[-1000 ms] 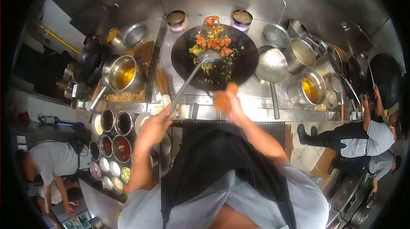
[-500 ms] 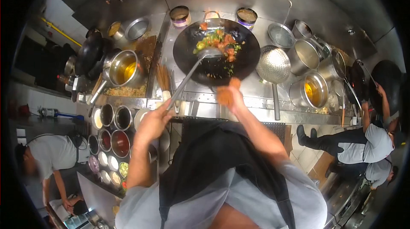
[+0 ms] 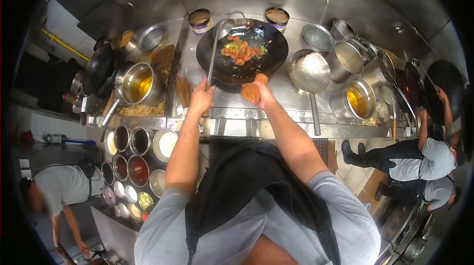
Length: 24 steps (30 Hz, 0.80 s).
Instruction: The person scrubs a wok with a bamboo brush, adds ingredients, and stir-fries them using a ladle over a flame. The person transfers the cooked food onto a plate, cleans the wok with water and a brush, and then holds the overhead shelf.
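My left grip [image 3: 201, 98] closed round ladle [image 3: 213, 57], head at eleven o'clock on wok [image 3: 270, 60]; right grip [image 3: 262, 95] clenches cloth [image 3: 251, 92], five o'clock: brace.

- Around the wok [image 3: 276, 50], one can [image 3: 200, 22] blocks eleven o'clock, another can [image 3: 277, 17] one, a strainer [image 3: 309, 71] three.
- The ladle [image 3: 214, 57] bars eleven to seven; left hand [image 3: 201, 99] fills seven, right hand [image 3: 265, 98] with cloth [image 3: 250, 92] five.
- Open room: counter [image 3: 291, 98] at four, gap between hands at six.
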Available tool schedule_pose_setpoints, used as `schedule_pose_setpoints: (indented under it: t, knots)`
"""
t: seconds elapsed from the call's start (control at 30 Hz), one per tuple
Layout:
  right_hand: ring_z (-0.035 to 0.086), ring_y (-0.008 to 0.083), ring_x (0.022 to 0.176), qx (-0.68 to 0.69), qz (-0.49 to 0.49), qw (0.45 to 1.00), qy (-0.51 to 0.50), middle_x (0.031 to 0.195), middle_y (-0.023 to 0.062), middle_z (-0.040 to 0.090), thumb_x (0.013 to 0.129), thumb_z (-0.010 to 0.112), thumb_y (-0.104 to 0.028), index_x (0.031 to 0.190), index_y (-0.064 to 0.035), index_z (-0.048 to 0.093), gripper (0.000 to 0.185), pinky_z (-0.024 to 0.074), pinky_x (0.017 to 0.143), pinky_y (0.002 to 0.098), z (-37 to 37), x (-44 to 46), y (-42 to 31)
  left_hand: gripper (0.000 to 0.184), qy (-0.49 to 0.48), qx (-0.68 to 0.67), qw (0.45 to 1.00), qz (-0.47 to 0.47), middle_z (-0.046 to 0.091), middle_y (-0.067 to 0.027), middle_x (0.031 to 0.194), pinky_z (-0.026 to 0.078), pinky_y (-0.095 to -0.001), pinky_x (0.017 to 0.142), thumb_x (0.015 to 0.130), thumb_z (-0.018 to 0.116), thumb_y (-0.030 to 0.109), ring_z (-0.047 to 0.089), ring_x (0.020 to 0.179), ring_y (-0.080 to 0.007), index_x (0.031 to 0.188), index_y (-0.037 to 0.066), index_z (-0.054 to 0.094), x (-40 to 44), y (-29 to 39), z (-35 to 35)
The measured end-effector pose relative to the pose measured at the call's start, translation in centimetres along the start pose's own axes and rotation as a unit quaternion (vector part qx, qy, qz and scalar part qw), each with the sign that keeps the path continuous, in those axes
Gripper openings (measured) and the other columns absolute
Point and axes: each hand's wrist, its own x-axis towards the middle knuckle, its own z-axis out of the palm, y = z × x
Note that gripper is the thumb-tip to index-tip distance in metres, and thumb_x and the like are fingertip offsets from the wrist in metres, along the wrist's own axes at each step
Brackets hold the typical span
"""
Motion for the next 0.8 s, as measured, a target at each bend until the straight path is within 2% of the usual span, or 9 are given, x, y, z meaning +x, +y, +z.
schedule_pose_setpoints:
  t: [0.13, 0.2, 0.37, 0.43, 0.47, 0.53, 0.67, 0.77, 0.8]
  knots:
    - [0.066, 0.0184, 0.07, 0.0, -0.001, 1.0, 0.015, 0.088, 0.0057, 0.07, 0.092, 0.047, -0.034, 0.101, -0.0075, 0.066, 0.034, 0.04, 0.041, 0.0272, -0.1, 0.3, 0.3, 0.059, 0.034, -0.004, 0.999, 0.015, 0.06, -0.0072, 0.076, 0.044, -0.0296, 0.042, 0.093, 0.057, 0.013, 0.051, 0.047, -0.0143, 0.146, 0.004, 0.035, 3.8, -0.6, 5.0]
    - [0.066, 0.0183, 0.069, -0.004, -0.006, 1.0, 0.011, 0.088, 0.0057, 0.069, 0.092, 0.047, -0.034, 0.1, -0.0076, 0.066, 0.034, 0.0401, 0.041, 0.0273, -0.3, 0.6, 0.4, 0.064, -0.02, -0.111, 0.993, -0.033, 0.055, -0.0036, 0.07, 0.043, -0.0297, 0.041, 0.093, 0.056, 0.013, 0.049, 0.046, -0.0124, 0.15, 0.005, 0.028, 4.7, -0.1, 6.2]
    - [0.066, 0.018, 0.069, -0.005, -0.005, 1.0, 0.01, 0.088, 0.0058, 0.07, 0.091, 0.047, -0.034, 0.101, -0.0074, 0.066, 0.034, 0.0405, 0.041, 0.0274, -0.2, 0.1, 0.1, 0.064, -0.12, -0.03, 0.992, -0.016, 0.054, -0.0017, 0.07, 0.041, -0.0288, 0.04, 0.094, 0.056, 0.015, 0.046, 0.044, -0.0113, 0.151, 0.011, 0.028, 4.8, -0.8, 4.7]
    - [0.066, 0.0179, 0.07, -0.021, 0.001, 1.0, 0.012, 0.089, 0.0055, 0.07, 0.091, 0.047, -0.035, 0.103, -0.0078, 0.065, 0.034, 0.04, 0.041, 0.0271, -0.2, 0.1, 0.0, 0.063, -0.183, 0.072, 0.98, 0.04, 0.06, -0.0053, 0.076, 0.048, -0.0316, 0.05, 0.092, 0.059, 0.016, 0.053, 0.051, -0.0162, 0.149, 0.014, 0.033, 4.3, -1.8, 2.8]
    - [0.066, 0.0179, 0.07, -0.022, -0.001, 1.0, 0.01, 0.089, 0.0055, 0.07, 0.091, 0.047, -0.035, 0.103, -0.0078, 0.065, 0.034, 0.04, 0.041, 0.0271, 0.2, -0.1, 0.0, 0.061, -0.16, 0.168, 0.968, 0.098, 0.068, -0.0105, 0.086, 0.052, -0.0356, 0.065, 0.09, 0.061, 0.017, 0.063, 0.066, -0.0229, 0.146, 0.016, 0.039, 3.4, -1.7, 1.4]
    - [0.066, 0.0183, 0.072, -0.02, -0.008, 0.998, 0.061, 0.09, 0.0052, 0.07, 0.091, 0.048, -0.035, 0.104, -0.008, 0.064, 0.034, 0.0388, 0.042, 0.0268, 0.7, -0.6, -0.2, 0.061, -0.097, 0.232, 0.928, 0.275, 0.07, -0.0131, 0.095, 0.051, -0.0371, 0.069, 0.086, 0.064, 0.015, 0.066, 0.072, -0.0284, 0.144, 0.017, 0.044, 2.7, -4.1, -1.4]
    - [0.066, 0.0188, 0.073, -0.02, 0.0, 1.0, 0.021, 0.09, 0.0043, 0.07, 0.091, 0.049, -0.034, 0.102, -0.0103, 0.063, 0.031, 0.0373, 0.042, 0.0262, -0.2, 0.6, 0.1, 0.06, -0.111, 0.385, 0.895, 0.197, 0.068, -0.0169, 0.103, 0.051, -0.0393, 0.076, 0.086, 0.065, 0.015, 0.067, 0.082, -0.0344, 0.142, 0.018, 0.045, -3.4, 2.4, -6.9]
    - [0.067, 0.0205, 0.074, -0.002, 0.0, 0.999, 0.046, 0.093, 0.0072, 0.07, 0.092, 0.048, -0.032, 0.106, -0.009, 0.059, 0.029, 0.0386, 0.041, 0.0284, 0.8, -1.4, 0.0, 0.059, -0.122, 0.409, 0.884, 0.192, 0.069, -0.0162, 0.093, 0.051, -0.0381, 0.071, 0.086, 0.064, 0.015, 0.066, 0.073, -0.0295, 0.142, 0.016, 0.046, -8.2, 4.4, -10.0]
    - [0.067, 0.0212, 0.077, 0.044, -0.004, 0.999, 0.011, 0.094, 0.0063, 0.069, 0.092, 0.049, -0.031, 0.109, -0.012, 0.058, 0.026, 0.0424, 0.047, 0.0321, 1.0, -2.5, 0.4, 0.059, -0.158, 0.362, 0.906, 0.155, 0.067, -0.0161, 0.089, 0.05, -0.0373, 0.069, 0.086, 0.064, 0.015, 0.063, 0.069, -0.0269, 0.142, 0.015, 0.046, -9.7, 4.7, -11.7]
